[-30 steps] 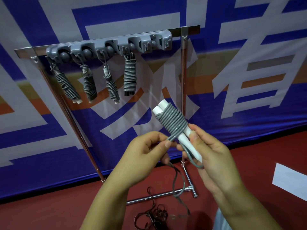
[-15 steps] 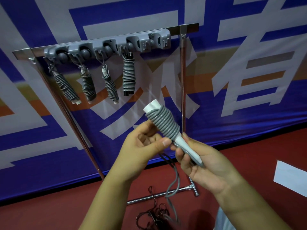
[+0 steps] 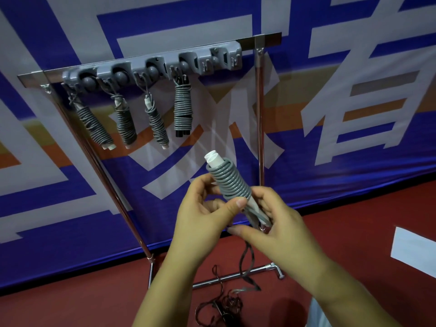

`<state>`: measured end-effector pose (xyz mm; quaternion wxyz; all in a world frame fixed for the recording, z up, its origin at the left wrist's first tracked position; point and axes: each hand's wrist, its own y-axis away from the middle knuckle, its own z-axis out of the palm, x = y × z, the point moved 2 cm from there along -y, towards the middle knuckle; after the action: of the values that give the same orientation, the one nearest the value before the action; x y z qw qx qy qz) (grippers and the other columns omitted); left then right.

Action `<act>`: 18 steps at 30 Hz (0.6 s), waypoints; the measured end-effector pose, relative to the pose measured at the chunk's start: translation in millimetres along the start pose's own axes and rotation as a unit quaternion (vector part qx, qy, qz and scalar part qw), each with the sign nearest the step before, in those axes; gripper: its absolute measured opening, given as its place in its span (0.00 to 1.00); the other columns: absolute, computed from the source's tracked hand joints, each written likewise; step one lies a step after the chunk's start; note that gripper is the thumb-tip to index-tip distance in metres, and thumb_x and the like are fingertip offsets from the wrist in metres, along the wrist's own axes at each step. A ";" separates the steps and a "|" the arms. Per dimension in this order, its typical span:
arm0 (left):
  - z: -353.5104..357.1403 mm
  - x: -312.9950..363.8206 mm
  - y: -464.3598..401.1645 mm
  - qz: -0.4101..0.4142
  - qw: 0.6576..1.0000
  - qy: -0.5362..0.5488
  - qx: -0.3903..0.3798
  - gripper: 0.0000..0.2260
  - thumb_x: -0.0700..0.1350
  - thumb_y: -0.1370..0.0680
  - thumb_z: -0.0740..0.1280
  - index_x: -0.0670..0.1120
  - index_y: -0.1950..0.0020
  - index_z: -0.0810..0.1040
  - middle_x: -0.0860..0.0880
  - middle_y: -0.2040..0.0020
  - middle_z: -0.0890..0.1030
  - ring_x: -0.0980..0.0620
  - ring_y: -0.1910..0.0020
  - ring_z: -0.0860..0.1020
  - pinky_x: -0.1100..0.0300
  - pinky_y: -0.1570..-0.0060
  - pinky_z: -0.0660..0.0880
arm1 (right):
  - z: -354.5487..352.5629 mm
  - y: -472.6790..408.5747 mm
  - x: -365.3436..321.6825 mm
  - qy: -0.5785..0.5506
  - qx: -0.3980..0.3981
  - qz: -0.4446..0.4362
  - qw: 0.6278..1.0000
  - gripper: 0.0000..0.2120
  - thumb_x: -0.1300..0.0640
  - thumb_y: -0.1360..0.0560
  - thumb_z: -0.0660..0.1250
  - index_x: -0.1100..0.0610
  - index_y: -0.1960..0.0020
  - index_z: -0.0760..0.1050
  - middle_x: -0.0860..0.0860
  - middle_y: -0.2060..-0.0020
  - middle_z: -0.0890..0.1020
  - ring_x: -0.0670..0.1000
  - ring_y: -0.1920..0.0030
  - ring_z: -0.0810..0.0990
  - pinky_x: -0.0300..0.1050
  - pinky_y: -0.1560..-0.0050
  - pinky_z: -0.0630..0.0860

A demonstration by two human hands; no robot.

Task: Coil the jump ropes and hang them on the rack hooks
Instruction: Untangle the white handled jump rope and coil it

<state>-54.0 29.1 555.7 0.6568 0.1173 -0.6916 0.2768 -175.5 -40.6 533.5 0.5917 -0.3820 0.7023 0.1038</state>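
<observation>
A grey jump rope is wound tightly round its white handles and stands tilted in front of me. My left hand holds the bundle, thumb pressed on the lowest coils. My right hand grips the bare lower ends of the handles, and a loose rope tail hangs below it. Above left, a grey hook rack on a metal bar carries several coiled ropes. Its rightmost hooks are bare.
The rack stands on a chrome frame with a right post, a slanted left post and a foot bar on the red floor. A dark tangled rope lies on the floor below my hands. A blue banner hangs behind.
The bundle has swung more upright and both hands have closed in on its lower end. The loose tail has grown shorter as more turns went round the handles.
</observation>
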 end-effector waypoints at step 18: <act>-0.1 7.9 6.4 -0.048 0.997 0.052 -0.023 0.22 0.43 0.35 0.74 0.41 0.45 0.71 0.47 0.56 0.79 0.55 0.69 0.79 0.66 0.68 0.75 | 1.0 10.1 3.5 -0.038 0.139 -0.117 0.983 0.16 0.47 0.29 0.65 0.41 0.41 0.77 0.28 0.51 0.80 0.34 0.50 0.81 0.27 0.52 0.74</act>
<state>-58.1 36.1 561.9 0.7066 0.1203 -0.6567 0.2345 -181.4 -34.5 527.0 0.6730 -0.3714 0.6377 -0.0500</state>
